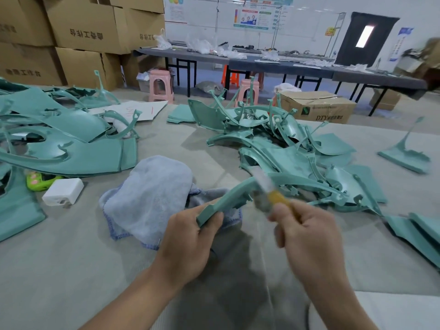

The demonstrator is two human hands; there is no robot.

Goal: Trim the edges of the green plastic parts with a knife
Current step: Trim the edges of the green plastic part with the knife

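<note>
My left hand (188,236) grips the near end of a long curved green plastic part (228,198) that arches up and to the right over the table. My right hand (307,232) holds a knife (273,194) with a yellow handle; its blade is blurred and lies against the part's edge near the middle of the arch. More green parts lie in a heap (273,144) behind the hands and in a second stack (59,139) at the left.
A light blue towel (152,196) lies crumpled left of my hands. A white block (63,191) and a green toy-like object (40,181) sit at the left. Loose green pieces (416,232) lie at the right. Cardboard boxes, pink stools and long tables stand beyond.
</note>
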